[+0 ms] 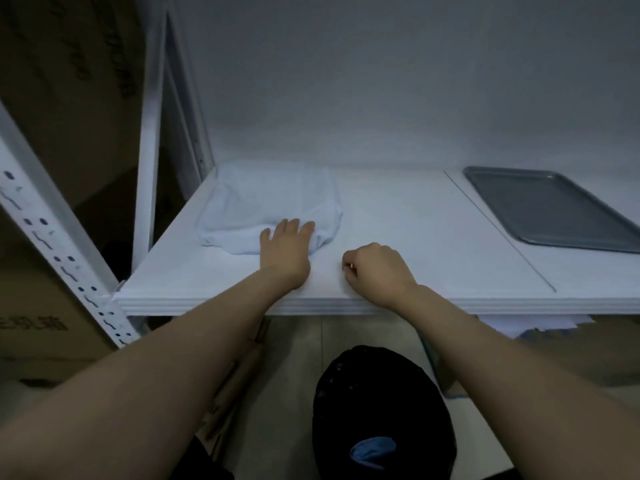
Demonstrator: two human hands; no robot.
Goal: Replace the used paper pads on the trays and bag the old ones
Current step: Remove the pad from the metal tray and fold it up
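Note:
A stack of large white paper pads (408,216) covers the left and middle of a white shelf. At its back left lies a crumpled white bundle (263,199); I cannot tell whether it is a bag or used paper. My left hand (285,249) rests flat on the bundle's front edge, fingers straight. My right hand (375,268) is curled, its fingertips pinching the top sheet near the shelf's front edge. An empty grey metal tray (554,209) sits at the far right. A black bag (381,410) stands open on the floor below, with something blue inside.
White metal rack posts (149,140) rise at the left, with brown cardboard boxes (59,98) behind them. A grey wall backs the shelf. More white paper (519,325) pokes out under the shelf at the right. Tiled floor lies beneath.

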